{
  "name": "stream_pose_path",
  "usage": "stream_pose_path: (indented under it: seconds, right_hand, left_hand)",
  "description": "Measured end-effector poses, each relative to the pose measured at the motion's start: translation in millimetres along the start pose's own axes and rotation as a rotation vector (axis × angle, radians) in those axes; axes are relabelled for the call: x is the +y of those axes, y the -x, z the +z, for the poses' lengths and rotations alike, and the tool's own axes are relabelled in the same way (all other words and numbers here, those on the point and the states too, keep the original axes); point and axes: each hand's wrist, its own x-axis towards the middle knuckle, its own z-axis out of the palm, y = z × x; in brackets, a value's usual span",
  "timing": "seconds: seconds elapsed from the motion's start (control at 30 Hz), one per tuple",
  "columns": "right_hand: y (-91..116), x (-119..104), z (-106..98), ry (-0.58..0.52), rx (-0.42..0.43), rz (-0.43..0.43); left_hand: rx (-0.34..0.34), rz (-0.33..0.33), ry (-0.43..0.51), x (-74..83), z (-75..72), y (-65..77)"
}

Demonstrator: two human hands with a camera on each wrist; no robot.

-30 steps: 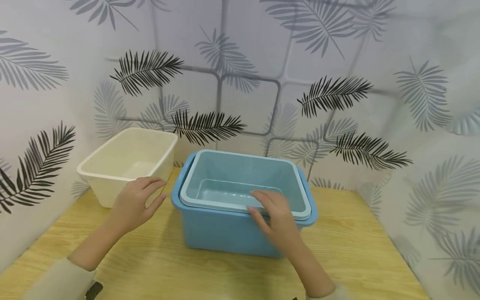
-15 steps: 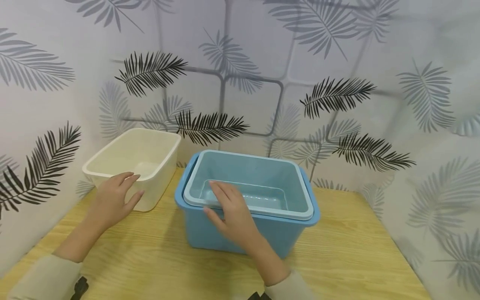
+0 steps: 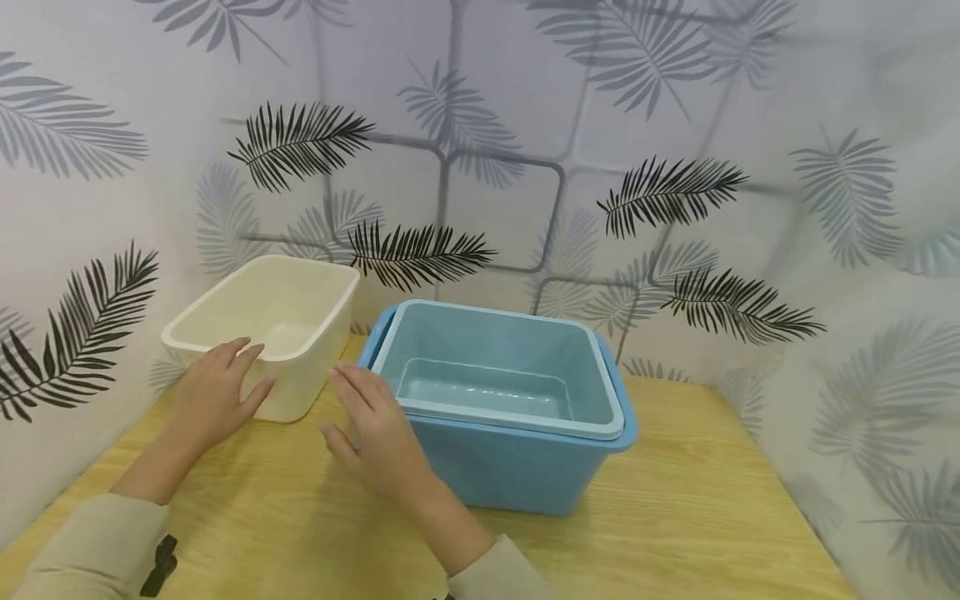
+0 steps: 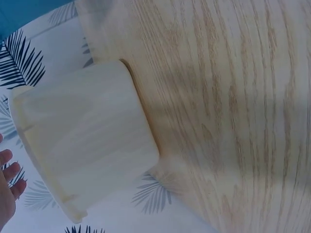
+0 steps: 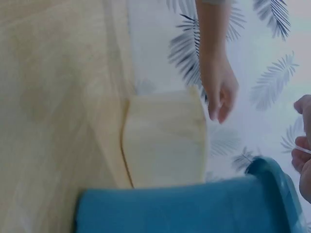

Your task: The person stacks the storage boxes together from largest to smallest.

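Observation:
A cream plastic bin stands at the back left. My left hand is at its near rim, fingers extended and slightly bent, the thumb apart. In the left wrist view only the fingertips show, beside the rim of the cream bin. My right hand hovers at the left front corner of the blue bin, fingers reaching toward the cream bin and holding nothing visible. A paler blue bin sits nested inside the blue one, a little tilted.
Both bins stand on a wood-grain table. A wall with a leaf-pattern covering rises behind and on both sides. A narrow gap separates the cream bin from the blue ones.
My right hand has moved left, from over the front rim of the nested blue bins to their left front corner. My left hand has moved left to the cream bin's near rim.

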Motion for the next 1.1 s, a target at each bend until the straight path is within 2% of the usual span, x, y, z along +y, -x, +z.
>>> stream_pose_path:
  seconds: [0.13,0.23,0.47,0.7,0.77,0.97,1.1]
  right_hand:
    - [-3.1,-9.6,21.2,0.014,0.006,-0.084]
    - [-3.5,-11.9,32.3,0.007,-0.056,-0.067]
    - [-7.9,-9.5,48.1,0.026,-0.287,0.060]
    - [-8.3,-11.4,61.5,-0.043,-0.484,0.285]
    - [-9.3,-11.3,64.9,-0.074,-0.495,0.321]
    - [-12.2,-6.8,71.8,-0.165,-0.457,0.398]
    - [-11.2,-5.7,77.6,-0.168,-0.484,0.432]
  left_hand:
    - [-0.041,-0.015,-0.031,-3.4,0.5,1.4]
    - [-0.062,-0.003,-0.057,-3.9,3.7,0.4]
    - [-0.084,-0.010,-0.056,-3.2,11.9,1.9]
    - [-0.033,0.000,-0.057,-2.9,14.6,12.7]
    - [-0.021,-0.003,-0.060,-4.2,14.1,15.0]
    - [-0.009,-0.014,-0.046,-7.7,10.9,17.8]
    - [0.022,-0.003,-0.042,-7.4,8.8,22.1]
